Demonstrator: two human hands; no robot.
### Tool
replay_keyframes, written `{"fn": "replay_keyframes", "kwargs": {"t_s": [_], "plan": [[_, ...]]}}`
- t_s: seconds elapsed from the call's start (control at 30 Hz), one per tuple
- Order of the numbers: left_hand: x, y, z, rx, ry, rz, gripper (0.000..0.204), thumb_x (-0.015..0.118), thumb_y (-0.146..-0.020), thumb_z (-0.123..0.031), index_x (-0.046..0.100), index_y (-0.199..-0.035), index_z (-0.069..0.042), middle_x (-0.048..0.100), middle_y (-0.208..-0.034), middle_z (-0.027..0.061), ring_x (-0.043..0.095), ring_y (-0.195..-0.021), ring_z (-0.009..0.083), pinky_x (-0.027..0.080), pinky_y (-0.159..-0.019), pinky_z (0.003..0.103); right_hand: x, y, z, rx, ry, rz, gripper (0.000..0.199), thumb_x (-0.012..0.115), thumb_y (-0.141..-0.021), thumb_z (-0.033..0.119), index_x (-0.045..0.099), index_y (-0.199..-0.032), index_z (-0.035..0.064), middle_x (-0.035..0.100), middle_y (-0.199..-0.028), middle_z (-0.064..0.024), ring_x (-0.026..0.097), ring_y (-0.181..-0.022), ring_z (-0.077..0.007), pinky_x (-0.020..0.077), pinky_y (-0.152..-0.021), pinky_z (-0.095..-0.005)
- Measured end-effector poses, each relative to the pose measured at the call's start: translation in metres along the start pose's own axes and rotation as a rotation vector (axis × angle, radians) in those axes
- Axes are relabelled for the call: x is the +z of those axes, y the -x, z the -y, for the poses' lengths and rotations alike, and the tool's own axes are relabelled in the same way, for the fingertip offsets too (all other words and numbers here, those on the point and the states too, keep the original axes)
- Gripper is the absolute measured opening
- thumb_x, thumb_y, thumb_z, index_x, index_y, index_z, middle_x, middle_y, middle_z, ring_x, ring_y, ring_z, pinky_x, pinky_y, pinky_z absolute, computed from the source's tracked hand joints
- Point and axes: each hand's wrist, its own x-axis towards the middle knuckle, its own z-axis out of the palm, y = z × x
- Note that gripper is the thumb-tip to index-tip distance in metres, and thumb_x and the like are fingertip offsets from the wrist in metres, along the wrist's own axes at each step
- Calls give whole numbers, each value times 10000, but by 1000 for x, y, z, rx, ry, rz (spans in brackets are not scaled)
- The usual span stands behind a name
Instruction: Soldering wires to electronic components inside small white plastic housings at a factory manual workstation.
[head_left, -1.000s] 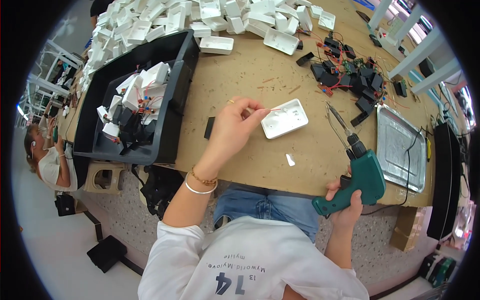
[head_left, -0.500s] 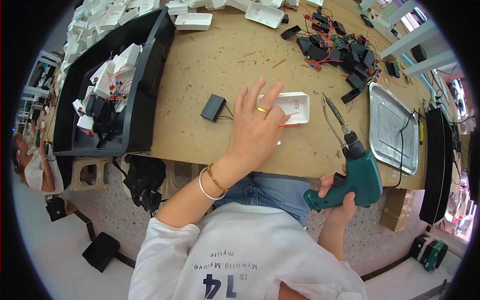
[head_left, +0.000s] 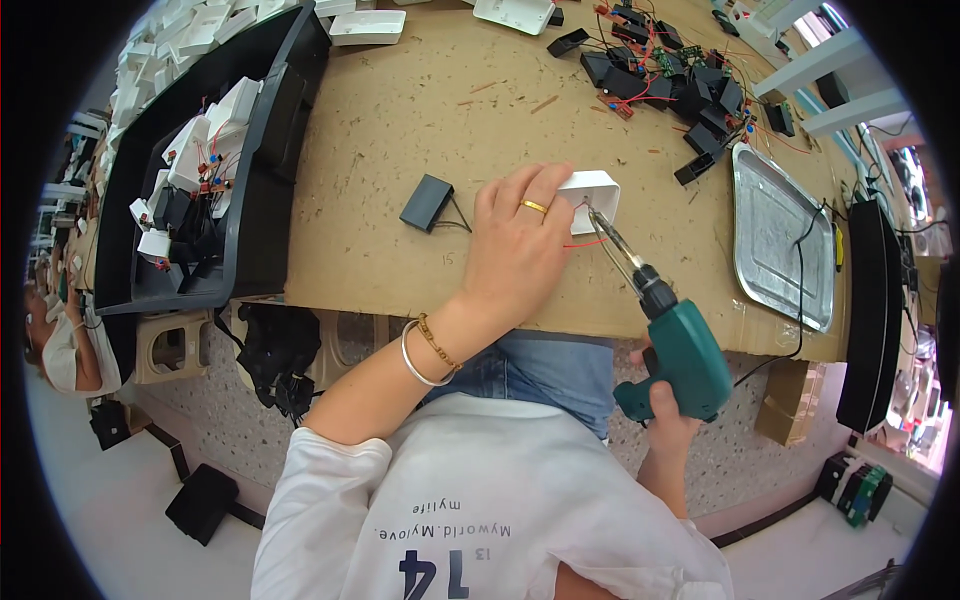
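Right hand (head_left: 672, 428)'s wrapped round the green solder gun (head_left: 692, 362), tip down in the white box (head_left: 604, 194) on the table (head_left: 390, 120). Left hand (head_left: 520, 240)'s over the box's left end, can't tell if those fingers are actually pinching anything.

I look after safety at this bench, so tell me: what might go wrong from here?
Burn: the tip of the green soldering gun is at the white box, close to the left hand; if hot, a slip might burn it.
Heat damage: the tip could mark the box or the nearby red wire.
Snag: the black cord crosses the metal tray and might catch when the right hand moves.
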Motion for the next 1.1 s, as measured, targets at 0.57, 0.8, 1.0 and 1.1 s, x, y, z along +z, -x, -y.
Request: {"fn": "replay_keyframes", "kwargs": {"t_s": [0.57,0.8,1.0,1.1], "plan": [[3,1,1,-12,-48,19,149,584,-733,-76,573,-870,-22,512,-1179,82,459,-1109,241,364,-885,402,5,-5,-6,61,144,-44,339,660,-816,151,551,-1081,-29,614,-945,-95,560,-714,-123,462,-653,-259],[3,1,1,-13,-46,18,152,585,-735,-80,571,-875,-21,508,-1182,82,457,-1110,242,364,-884,402,2,-5,-8,66,208,-7,422,628,-840,185,522,-1187,-30,618,-1032,-111,559,-718,-114,465,-646,-255],[2,1,1,-13,-40,21,167,590,-730,-79,570,-886,-21,505,-1184,83,457,-1110,243,364,-886,403,2,-4,-9,67,243,-41,324,633,-838,173,564,-1092,-16,596,-848,-56,555,-702,-108,447,-624,-251],[3,1,1,-12,-36,18,169,590,-728,-80,570,-886,-21,504,-1185,85,456,-1111,244,365,-887,405,7,-6,-3,94,201,-33,309,634,-840,173,573,-1076,-16,592,-818,-52,552,-690,-108,446,-628,-250]]}}
